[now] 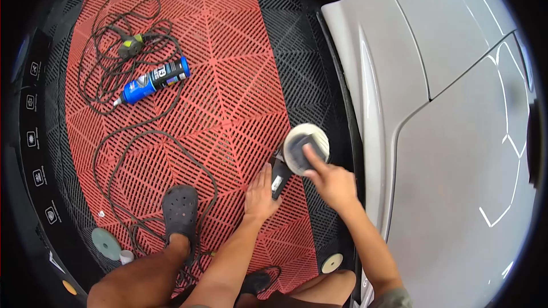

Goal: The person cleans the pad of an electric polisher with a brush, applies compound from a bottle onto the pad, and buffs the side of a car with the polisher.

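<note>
Polisher: the polisher [278, 178] is showing where red tiles [228, 68] meet black, its pale pad [322, 137] facing up.
Left hand: the left hand [262, 197] is gripping its body, fingers close together.
Right hand: the right hand [337, 187] is holding a dark block [297, 153], seemingly a brush but blurred, against the pad.
Bottle: a blue bottle [149, 82] is lying beside coiled cord.
Car: a silver car [456, 154] is standing rightward.

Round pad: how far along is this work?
Done: the black tool lies pad-up. In hand: the left hand steadies it; the right hand presses a dark block on the pale pad. Probably remaining: lifting the block, which covers part of the pad. Its finish is too blurred to judge.
</note>
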A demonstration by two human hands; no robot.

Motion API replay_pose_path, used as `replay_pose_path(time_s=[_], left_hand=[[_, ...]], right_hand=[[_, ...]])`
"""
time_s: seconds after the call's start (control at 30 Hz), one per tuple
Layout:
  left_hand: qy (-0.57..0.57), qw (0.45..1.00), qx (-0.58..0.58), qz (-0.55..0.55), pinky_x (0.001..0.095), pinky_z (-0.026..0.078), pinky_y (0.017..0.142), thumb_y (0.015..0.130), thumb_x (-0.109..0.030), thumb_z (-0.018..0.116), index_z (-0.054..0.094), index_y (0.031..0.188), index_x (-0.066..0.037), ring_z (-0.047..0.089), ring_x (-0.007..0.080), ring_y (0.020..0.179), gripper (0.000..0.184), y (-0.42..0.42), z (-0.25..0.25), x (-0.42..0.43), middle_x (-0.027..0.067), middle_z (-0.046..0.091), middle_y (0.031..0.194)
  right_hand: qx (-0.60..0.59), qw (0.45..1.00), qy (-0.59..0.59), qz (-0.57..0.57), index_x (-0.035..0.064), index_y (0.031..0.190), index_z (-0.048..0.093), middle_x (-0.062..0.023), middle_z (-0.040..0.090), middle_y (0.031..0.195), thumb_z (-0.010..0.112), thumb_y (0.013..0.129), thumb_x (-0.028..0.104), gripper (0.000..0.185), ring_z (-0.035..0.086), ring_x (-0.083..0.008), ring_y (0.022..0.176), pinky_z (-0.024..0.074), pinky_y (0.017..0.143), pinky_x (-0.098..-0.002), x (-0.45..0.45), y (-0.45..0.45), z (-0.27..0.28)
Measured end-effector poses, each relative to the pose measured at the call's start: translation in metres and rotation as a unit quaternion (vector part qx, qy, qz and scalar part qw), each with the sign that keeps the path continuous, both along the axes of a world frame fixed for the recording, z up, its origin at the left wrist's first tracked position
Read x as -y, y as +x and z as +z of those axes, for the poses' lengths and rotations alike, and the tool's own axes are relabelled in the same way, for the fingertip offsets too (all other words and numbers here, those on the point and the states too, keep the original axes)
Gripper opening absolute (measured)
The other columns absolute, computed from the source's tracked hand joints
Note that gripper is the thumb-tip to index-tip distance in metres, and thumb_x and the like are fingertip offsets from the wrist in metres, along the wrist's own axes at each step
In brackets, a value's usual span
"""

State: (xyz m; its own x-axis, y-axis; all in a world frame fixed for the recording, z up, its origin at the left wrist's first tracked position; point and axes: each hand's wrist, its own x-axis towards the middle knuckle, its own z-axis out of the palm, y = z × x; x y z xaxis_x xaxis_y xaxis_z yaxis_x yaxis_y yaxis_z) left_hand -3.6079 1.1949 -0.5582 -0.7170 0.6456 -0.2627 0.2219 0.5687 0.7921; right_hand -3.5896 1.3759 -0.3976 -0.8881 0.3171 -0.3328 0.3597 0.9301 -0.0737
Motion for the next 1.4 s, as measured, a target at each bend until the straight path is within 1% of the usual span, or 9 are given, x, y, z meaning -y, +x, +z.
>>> replay_pose_path(time_s=[0.2, 0.27, 0.33, 0.53, 0.63, 0.87, 1.03, 1.27, 1.4], left_hand=[[-0.003, 1.000, -0.014, -0.012, 0.0436, 0.043, 0.111, 0.068, -0.019, 0.081, 0.021, 0.155, 0.003, 0.049, 0.0388, 0.133, 0.107, 0.000, 0.000, 0.000, 0.0258, 0.044, 0.148], [-0.013, 0.999, -0.020, -0.022, 0.0436, 0.042, 0.112, 0.068, -0.019, 0.081, 0.022, 0.154, 0.003, 0.048, 0.0386, 0.135, 0.107, -0.002, 0.000, 0.001, 0.0257, 0.043, 0.149], [-0.022, 0.999, 0.014, -0.029, 0.0437, 0.042, 0.112, 0.069, -0.019, 0.081, 0.022, 0.154, 0.003, 0.047, 0.0384, 0.135, 0.106, -0.001, 0.004, 0.004, 0.0254, 0.043, 0.149], [0.002, 1.000, 0.010, -0.012, 0.0431, 0.042, 0.112, 0.069, -0.019, 0.080, 0.024, 0.153, 0.004, 0.047, 0.0390, 0.135, 0.103, -0.005, 0.002, 0.001, 0.0257, 0.043, 0.149], [0.000, 1.000, -0.020, -0.009, 0.0430, 0.044, 0.110, 0.070, -0.018, 0.078, 0.025, 0.153, 0.004, 0.050, 0.0397, 0.131, 0.101, -0.008, 0.003, 0.000, 0.0263, 0.044, 0.148], [0.001, 1.000, -0.030, 0.000, 0.0437, 0.044, 0.109, 0.069, -0.017, 0.079, 0.024, 0.154, 0.003, 0.052, 0.0394, 0.129, 0.104, -0.005, -0.002, -0.004, 0.0252, 0.046, 0.146], [-0.030, 0.999, 0.016, -0.035, 0.0428, 0.039, 0.114, 0.073, -0.022, 0.081, 0.020, 0.155, 0.001, 0.044, 0.0365, 0.138, 0.105, -0.003, 0.002, 0.002, 0.0219, 0.038, 0.154], [-0.016, 0.999, -0.014, -0.026, 0.0436, 0.043, 0.110, 0.068, -0.021, 0.082, 0.020, 0.155, 0.002, 0.048, 0.0378, 0.133, 0.109, -0.003, 0.003, 0.002, 0.0236, 0.043, 0.149], [-0.015, 1.000, -0.009, -0.024, 0.0437, 0.043, 0.110, 0.068, -0.020, 0.083, 0.021, 0.155, 0.002, 0.048, 0.0376, 0.133, 0.109, 0.004, -0.002, 0.002, 0.0233, 0.043, 0.150]], right_hand=[[0.022, 0.985, 0.056, -0.159, 0.0416, 0.153, 0.035, -0.0207, 0.070, 0.079, 0.057, 0.096, 0.049, 0.062, 0.069, -0.0411, 0.072, 0.0546, 0.066, -0.0531, -0.061, -0.021, -0.008], [-0.140, 0.988, -0.007, -0.061, 0.0407, 0.153, 0.036, -0.0198, 0.068, 0.073, 0.058, 0.095, 0.049, 0.062, 0.068, -0.0404, 0.065, 0.0545, 0.061, -0.0520, -0.029, -0.006, -0.012], [0.054, 0.998, 0.001, 0.017, 0.0417, 0.153, 0.036, -0.0195, 0.067, 0.071, 0.060, 0.094, 0.049, 0.064, 0.068, -0.0397, 0.065, 0.0546, 0.060, -0.0523, 0.011, -0.003, -0.004], [-0.020, 0.989, 0.069, -0.131, 0.0398, 0.151, 0.041, -0.0198, 0.069, 0.074, 0.061, 0.094, 0.047, 0.061, 0.068, -0.0378, 0.064, 0.0545, 0.059, -0.0505, -0.057, -0.012, -0.007], [-0.030, 0.999, 0.006, 0.039, 0.0408, 0.150, 0.043, -0.0168, 0.067, 0.070, 0.059, 0.095, 0.048, 0.058, 0.068, -0.0361, 0.062, 0.0538, 0.056, -0.0489, 0.002, 0.004, 0.005], [-0.104, 0.994, 0.026, -0.028, 0.0413, 0.151, 0.040, -0.0190, 0.069, 0.075, 0.059, 0.094, 0.049, 0.060, 0.069, -0.0383, 0.065, 0.0552, 0.059, -0.0516, -0.037, -0.004, -0.017], [0.025, 0.995, 0.029, -0.092, 0.0425, 0.150, 0.042, -0.0190, 0.068, 0.075, 0.065, 0.092, 0.043, 0.062, 0.068, -0.0396, 0.069, 0.0541, 0.064, -0.0494, -0.044, -0.018, -0.012], [0.010, 0.999, 0.027, 0.037, 0.0420, 0.151, 0.039, -0.0158, 0.068, 0.072, 0.059, 0.095, 0.049, 0.060, 0.069, -0.0369, 0.067, 0.0550, 0.062, -0.0506, -0.027, -0.006, -0.015], [-0.008, 0.991, 0.102, -0.085, 0.0415, 0.151, 0.040, -0.0183, 0.067, 0.070, 0.060, 0.095, 0.046, 0.059, 0.069, -0.0381, 0.066, 0.0545, 0.060, -0.0507, -0.076, -0.022, -0.011]])
